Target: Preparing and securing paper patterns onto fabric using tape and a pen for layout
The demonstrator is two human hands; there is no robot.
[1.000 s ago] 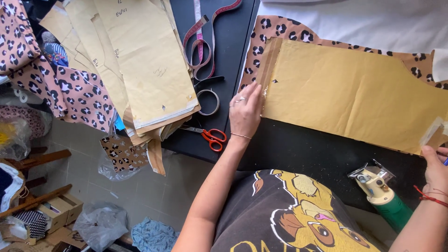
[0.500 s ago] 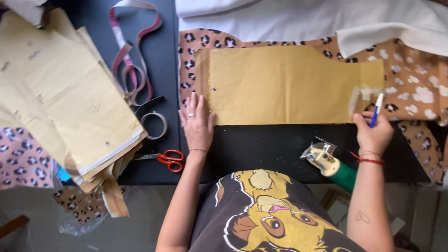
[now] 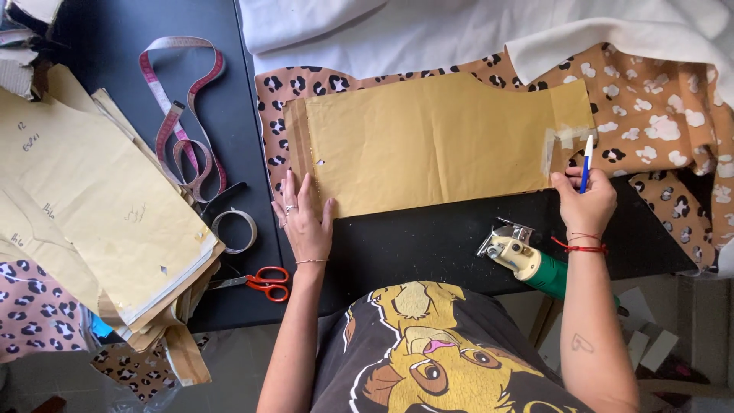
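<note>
While L hand (image 3: 304, 222) pressed flat, fingers spread, on one creased tan paper pattern (image 3: 428, 141) w/ taped corner, R hand (image 3: 587, 200) pinched one blue-white pen (image 3: 586, 162); one leopard-print fabric (image 3: 650, 99) underneath.
</note>
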